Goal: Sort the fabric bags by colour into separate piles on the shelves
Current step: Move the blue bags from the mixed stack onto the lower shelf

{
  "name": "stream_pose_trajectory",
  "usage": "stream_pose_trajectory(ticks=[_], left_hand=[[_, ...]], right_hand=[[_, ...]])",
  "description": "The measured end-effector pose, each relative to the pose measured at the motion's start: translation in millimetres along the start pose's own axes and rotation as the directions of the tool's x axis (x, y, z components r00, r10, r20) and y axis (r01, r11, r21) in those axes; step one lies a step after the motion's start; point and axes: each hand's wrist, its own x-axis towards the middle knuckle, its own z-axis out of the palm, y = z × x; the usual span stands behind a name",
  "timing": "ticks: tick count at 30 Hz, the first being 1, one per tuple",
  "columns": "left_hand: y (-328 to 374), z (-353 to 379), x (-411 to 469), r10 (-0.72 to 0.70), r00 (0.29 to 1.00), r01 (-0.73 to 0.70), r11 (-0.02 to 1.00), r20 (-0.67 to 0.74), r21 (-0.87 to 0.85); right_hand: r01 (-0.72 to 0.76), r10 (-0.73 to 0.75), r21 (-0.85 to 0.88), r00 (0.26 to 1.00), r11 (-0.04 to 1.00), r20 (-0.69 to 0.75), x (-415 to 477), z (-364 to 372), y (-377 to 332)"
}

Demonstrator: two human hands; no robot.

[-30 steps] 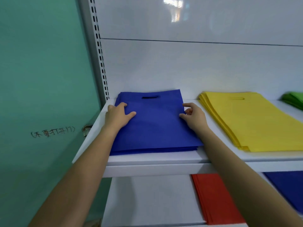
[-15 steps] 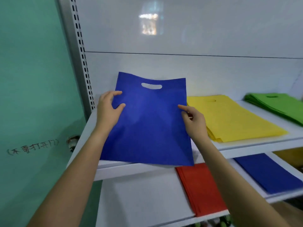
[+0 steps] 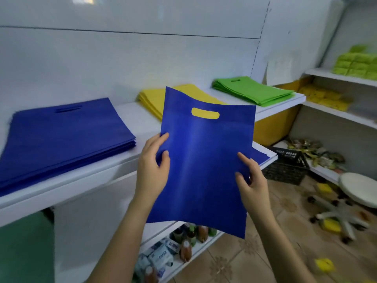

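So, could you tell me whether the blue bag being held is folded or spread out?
Spread out: the blue bag is held up as one flat sheet, left hand and right hand pinching its side edges.

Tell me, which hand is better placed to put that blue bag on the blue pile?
Probably the left hand: it grips the bag's edge nearer the blue pile, which lies to its left. The right hand holds the far edge.
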Motion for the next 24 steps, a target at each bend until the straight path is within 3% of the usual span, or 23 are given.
stream_pose_trajectory(ticks=[8, 24], left_hand=[[16.0, 118.1, -47.1, -0.088, 0.985, 0.094, 0.995, 0.15, -0.034], [39.1, 338.2, -98.7, -0.335, 0.915, 0.341, 0.94, 0.224, 0.013]], right_hand=[[-0.182, 0.175, -0.05, 0.977, 0.982, -0.124, -20.4, -93.7, 65.5], [-0.36, 0.366, -0.162, 0.931, 0.919, 0.008, 25.1, -251.0, 201.0]])
